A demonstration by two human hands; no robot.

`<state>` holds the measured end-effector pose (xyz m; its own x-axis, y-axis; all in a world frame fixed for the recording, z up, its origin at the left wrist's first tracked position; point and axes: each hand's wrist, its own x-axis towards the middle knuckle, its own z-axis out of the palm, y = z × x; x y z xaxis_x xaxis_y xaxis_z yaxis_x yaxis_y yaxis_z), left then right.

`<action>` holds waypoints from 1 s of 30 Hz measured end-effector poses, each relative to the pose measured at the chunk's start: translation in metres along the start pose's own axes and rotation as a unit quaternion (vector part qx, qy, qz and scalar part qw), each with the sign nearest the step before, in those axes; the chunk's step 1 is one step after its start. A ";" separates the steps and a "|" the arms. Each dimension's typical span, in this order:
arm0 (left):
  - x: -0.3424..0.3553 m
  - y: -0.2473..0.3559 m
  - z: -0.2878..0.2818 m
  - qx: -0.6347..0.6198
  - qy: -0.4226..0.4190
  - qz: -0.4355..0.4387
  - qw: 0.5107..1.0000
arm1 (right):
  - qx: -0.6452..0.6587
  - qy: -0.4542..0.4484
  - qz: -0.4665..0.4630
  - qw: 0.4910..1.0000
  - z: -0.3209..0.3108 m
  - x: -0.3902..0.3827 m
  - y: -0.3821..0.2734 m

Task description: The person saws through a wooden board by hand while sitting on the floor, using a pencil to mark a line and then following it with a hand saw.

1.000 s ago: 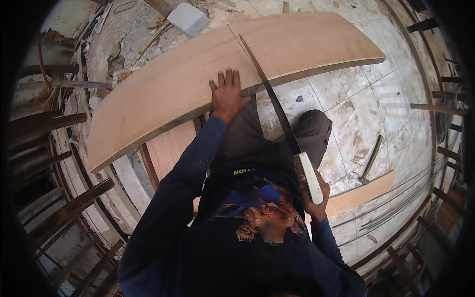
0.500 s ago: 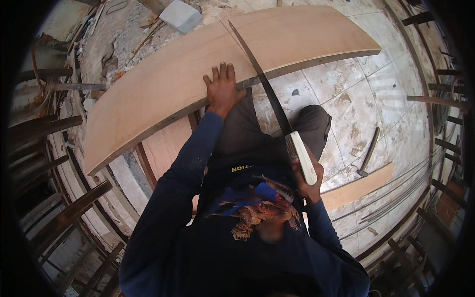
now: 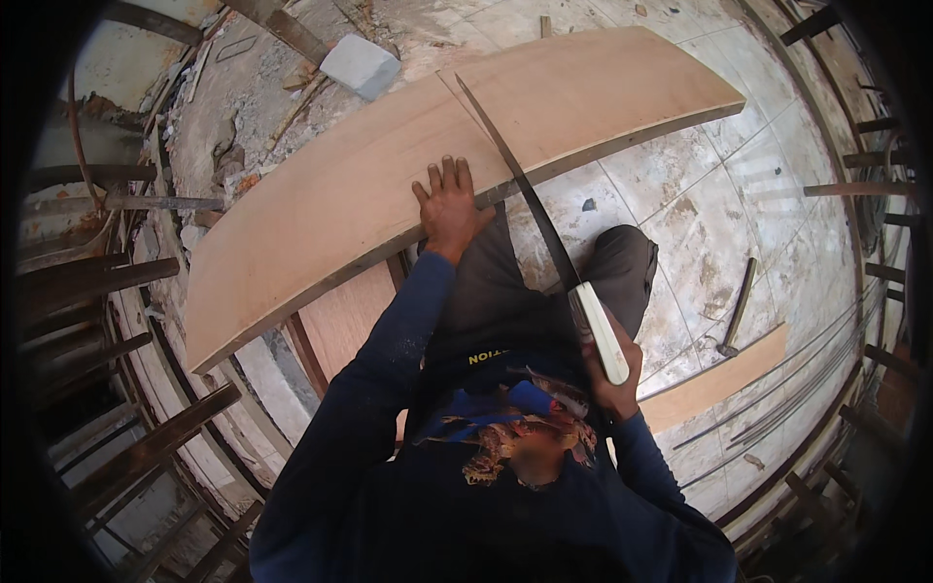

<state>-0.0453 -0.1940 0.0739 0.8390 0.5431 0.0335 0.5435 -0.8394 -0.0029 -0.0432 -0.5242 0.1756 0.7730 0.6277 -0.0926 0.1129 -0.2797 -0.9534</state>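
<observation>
A long, thick wooden board (image 3: 330,233) lies across in front of me, its near edge over my left leg. My left hand (image 3: 450,211) rests flat on it near that edge, fingers spread. In my right hand (image 3: 614,374), close to my body, is the white handle of a handsaw (image 3: 540,216). The saw's dark blade crosses the board's near edge to the right of my left hand, its tip pointing to the far edge. Beside the blade, a thin line runs over the board near the far edge. Whether the teeth have cut in cannot be seen.
A hammer (image 3: 741,306) lies on the stained tile floor at the right, near a narrow wood strip (image 3: 719,377) and several thin metal rods (image 3: 777,413). A pale block (image 3: 361,66) sits beyond the board among rubble. Another wooden panel (image 3: 345,316) is under the board.
The whole view has shifted slightly, so everything sits a little lower and mostly further right. The saw stays across the board's edge, and my left hand stays flat on the board.
</observation>
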 end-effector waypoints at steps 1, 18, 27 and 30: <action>0.003 0.012 0.001 -0.002 0.007 0.000 1.000 | 0.005 0.017 -0.025 1.000 0.017 0.036 0.009; 0.009 0.003 0.003 -0.010 0.006 0.018 1.000 | 0.063 0.016 -0.050 0.997 0.039 0.095 0.025; -0.003 -0.004 0.001 -0.003 -0.002 0.002 1.000 | 0.023 -0.037 0.119 0.992 -0.041 -0.087 -0.014; 0.003 0.004 0.003 -0.012 0.004 0.018 1.000 | 0.017 0.006 0.000 1.000 -0.008 -0.006 0.001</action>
<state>-0.0409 -0.1957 0.0713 0.8580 0.5120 0.0414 0.5117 -0.8590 0.0187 -0.0428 -0.5342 0.1773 0.7803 0.6191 -0.0888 0.0925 -0.2545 -0.9626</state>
